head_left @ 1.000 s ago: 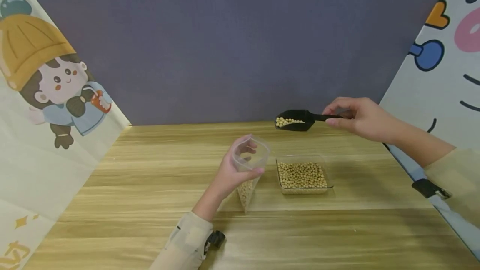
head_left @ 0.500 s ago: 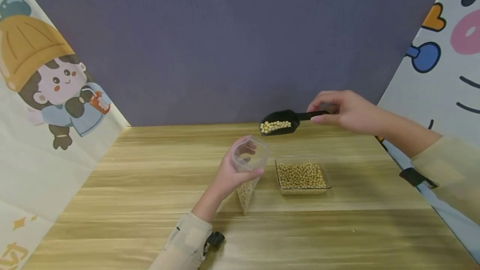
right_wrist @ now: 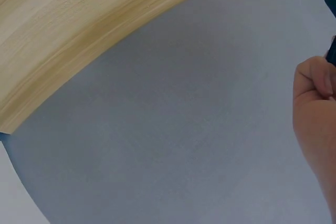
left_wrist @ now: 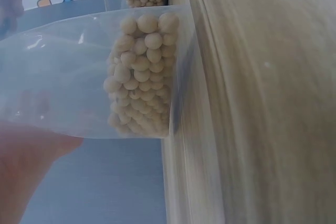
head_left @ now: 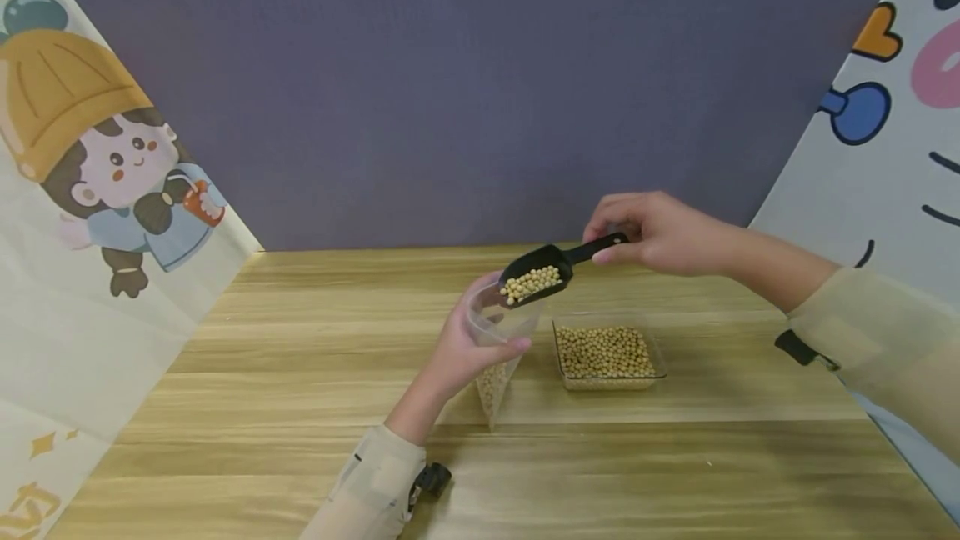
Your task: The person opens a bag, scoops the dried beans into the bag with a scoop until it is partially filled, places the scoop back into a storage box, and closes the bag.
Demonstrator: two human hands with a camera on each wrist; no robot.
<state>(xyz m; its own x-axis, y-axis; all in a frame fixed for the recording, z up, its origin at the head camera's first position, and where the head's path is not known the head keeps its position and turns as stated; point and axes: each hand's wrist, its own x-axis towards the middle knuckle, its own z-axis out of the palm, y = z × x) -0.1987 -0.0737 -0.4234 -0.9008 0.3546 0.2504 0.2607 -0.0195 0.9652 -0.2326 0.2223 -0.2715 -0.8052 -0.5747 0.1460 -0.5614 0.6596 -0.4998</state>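
A clear plastic bag (left_wrist: 63,72) stands on the table with its mouth spread wide, and soybeans (left_wrist: 142,77) fill its lower part. My left hand (head_left: 465,344) grips the bag near its top, thumb in front and fingers behind. In my right hand (head_left: 652,232) I pinch the handle of a black scoop (head_left: 551,261), which carries a heap of soybeans (head_left: 531,283). The scoop tilts down to the left, its lip over the bag's mouth. Only part of the right hand (right_wrist: 315,103) shows at the edge of the right wrist view.
A clear rectangular container (head_left: 622,386) of soybeans sits on the wooden table (head_left: 300,365), just right of the bag. Behind the table rises a dark grey-blue wall (head_left: 450,90). Panels with cartoon prints stand at the left (head_left: 112,148) and right.
My right hand has moved left, bringing the loaded scoop from behind the container to the bag's mouth, tipping it lower. My left hand and the bag have stayed in place.
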